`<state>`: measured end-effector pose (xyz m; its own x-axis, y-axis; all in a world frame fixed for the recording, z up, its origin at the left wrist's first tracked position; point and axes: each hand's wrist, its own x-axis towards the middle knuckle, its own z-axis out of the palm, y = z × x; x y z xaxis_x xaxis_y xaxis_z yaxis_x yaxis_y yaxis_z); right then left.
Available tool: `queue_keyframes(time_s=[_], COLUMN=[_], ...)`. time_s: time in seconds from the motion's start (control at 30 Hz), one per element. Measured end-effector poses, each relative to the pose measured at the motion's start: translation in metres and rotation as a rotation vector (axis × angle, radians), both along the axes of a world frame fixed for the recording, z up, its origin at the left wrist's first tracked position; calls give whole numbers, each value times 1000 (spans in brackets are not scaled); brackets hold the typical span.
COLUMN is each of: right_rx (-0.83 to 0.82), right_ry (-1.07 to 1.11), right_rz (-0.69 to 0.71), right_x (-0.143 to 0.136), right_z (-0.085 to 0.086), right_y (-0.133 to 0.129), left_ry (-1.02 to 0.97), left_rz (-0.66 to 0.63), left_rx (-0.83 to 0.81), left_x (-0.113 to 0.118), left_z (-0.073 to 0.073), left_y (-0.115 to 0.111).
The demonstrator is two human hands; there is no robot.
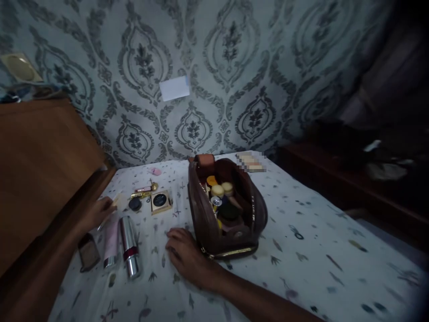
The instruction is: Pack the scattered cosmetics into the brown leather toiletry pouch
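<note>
The white patterned cloth (308, 232) spreads out under my brown bag (204, 223), which stands unzipped and gaping, small capped containers (217, 191) showing inside. My right hand (182, 252) rests on the cloth just left of the bag's near corner, fingers loosely bent and holding nothing. My left hand (98, 213) is well out to the bag's left, fingertips at a blurred pale piece (117, 200); I can't tell whether I'm pinching it or only touching it. Left of the bag lies a silver tube (129, 243) with a dark red band, then, farther from the bag, a pink tube (111, 241) and a dark compact (89, 252). Nearer the bag's left side sits a gold-edged square case (161, 201), with a round black pot (135, 204) farther out. A little pink item (156, 171) lies left of the bag's far end.
</note>
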<state>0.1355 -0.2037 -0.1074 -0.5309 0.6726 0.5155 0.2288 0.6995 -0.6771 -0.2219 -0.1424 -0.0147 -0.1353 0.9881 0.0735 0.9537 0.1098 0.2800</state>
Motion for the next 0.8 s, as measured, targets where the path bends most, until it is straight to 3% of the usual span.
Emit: queue_keyframes(time_s=[0.1,0.2,0.33,0.47,0.63,0.8], right_rx=[12,23,35,69,75,90], right_ry=[-7,-54,-116,-133,-94,-59], right_rz=[-5,-5,19,15,8,-38], right_x=[-2,-4,-3,0,0,-12], right_z=[-3,-5,-5,-4,-9,-23], right_y=[1,3,5,6,6,9], left_ry=[-258,-541,-748,-925,-1000,-946], left_rz=[-21,-31,-85,-135,-295,-458], left_rx=[135,212,235,367,487,577], left_x=[15,46,102,167,241,281], left_z=[17,35,58,84,115,125], left_y=[-7,-10,-10,-11,-12,2])
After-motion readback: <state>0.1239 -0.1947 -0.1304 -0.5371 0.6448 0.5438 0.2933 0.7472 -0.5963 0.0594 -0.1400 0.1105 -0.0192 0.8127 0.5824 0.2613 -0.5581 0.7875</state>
